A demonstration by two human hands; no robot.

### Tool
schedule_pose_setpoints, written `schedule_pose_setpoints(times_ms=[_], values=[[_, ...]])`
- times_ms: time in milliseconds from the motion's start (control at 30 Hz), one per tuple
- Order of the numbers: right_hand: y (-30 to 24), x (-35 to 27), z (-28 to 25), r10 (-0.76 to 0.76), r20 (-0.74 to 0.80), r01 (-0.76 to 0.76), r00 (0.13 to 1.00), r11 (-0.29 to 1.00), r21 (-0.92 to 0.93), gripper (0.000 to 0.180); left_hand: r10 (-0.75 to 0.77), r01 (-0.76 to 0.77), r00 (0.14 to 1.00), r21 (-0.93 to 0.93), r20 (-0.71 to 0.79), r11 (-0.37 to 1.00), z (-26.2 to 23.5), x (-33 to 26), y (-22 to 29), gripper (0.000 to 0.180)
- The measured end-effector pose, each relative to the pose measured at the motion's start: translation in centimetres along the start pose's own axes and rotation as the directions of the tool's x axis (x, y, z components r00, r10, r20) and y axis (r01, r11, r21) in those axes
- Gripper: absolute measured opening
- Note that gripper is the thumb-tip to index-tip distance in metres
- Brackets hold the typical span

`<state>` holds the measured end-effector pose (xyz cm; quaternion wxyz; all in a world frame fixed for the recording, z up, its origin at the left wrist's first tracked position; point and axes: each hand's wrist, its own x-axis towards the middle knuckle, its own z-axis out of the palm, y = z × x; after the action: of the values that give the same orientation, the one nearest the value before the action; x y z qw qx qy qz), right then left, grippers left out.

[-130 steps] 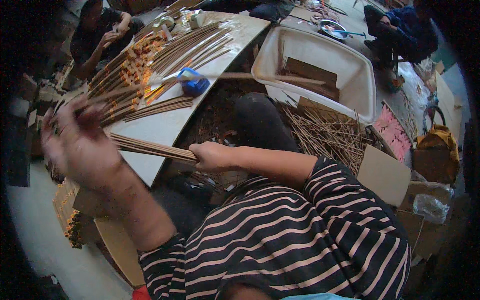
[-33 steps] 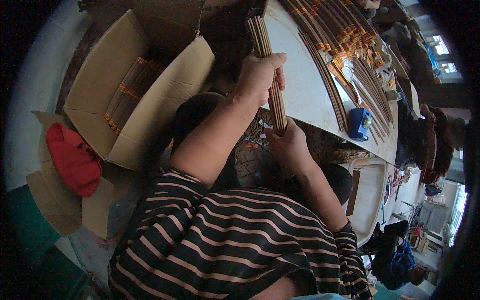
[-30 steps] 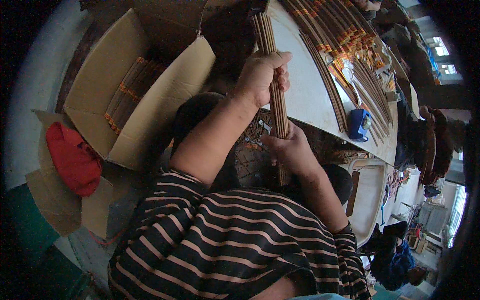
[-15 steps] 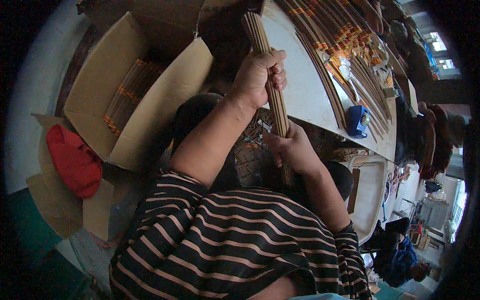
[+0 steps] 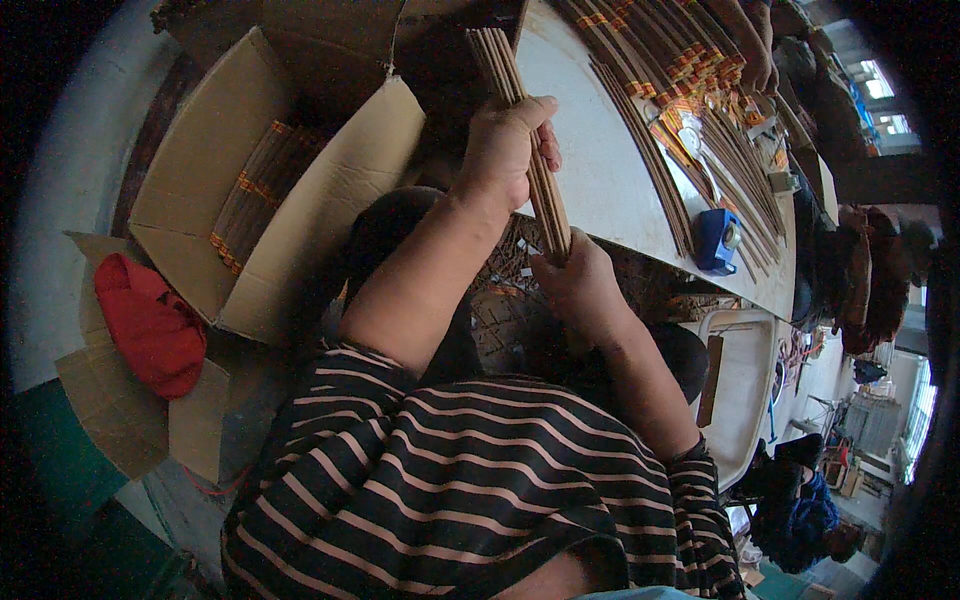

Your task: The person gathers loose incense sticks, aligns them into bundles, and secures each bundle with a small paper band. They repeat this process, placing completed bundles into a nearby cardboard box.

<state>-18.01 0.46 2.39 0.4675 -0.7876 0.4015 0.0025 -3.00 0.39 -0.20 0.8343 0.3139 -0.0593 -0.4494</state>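
Observation:
My left hand (image 5: 500, 150) is closed around the upper part of a bundle of thin brown sticks (image 5: 545, 205), its thumb lying across them. The bundle slants over my lap, with its far ends sticking out above that fist. At its near end my right hand (image 5: 587, 285) is closed on the sticks; its fingers are partly hidden. On the white table (image 5: 592, 150) beside the bundle lie many more sticks (image 5: 645, 155), several groups wrapped with red and yellow bands (image 5: 690, 75). A blue tape dispenser (image 5: 716, 243) stands near the table's edge.
On the left an open cardboard box (image 5: 330, 200) holds banded stick bundles (image 5: 262, 190). A red cloth item (image 5: 150, 325) lies beside it on cardboard flaps. A white tray (image 5: 735, 400) is at my right. Another person's hand (image 5: 760, 70) reaches over the table's far side; someone sits (image 5: 795, 510) farther right.
The bundle and my left hand have shifted slightly left. Sticks that showed below my right hand no longer show there. The other person's hand has come closer over the table.

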Motion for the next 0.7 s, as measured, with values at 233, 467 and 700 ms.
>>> schedule_pose_setpoints(times_ms=[233, 467, 700], values=[[0.8, 0.7, 0.2, 0.014, -0.029, -0.019, 0.999, 0.984, -0.178, 0.019, -0.046, 0.046, 0.999, 0.032, 0.006, 0.998, 0.6, -0.8, -0.5, 0.019], [-0.4, -0.1, -1.1, 0.041, 0.337, -0.200, 0.941, 0.869, 0.453, 0.015, -0.122, 0.154, 0.968, -0.139, 0.217, 0.978, 0.1, -0.5, 0.8, 0.020], [0.3, 0.1, 0.0, 0.057, 0.183, -0.112, 0.981, 0.946, 0.304, 0.015, -0.108, 0.125, 0.983, -0.109, 0.150, 0.986, 0.2, -0.6, 0.6, 0.019]])
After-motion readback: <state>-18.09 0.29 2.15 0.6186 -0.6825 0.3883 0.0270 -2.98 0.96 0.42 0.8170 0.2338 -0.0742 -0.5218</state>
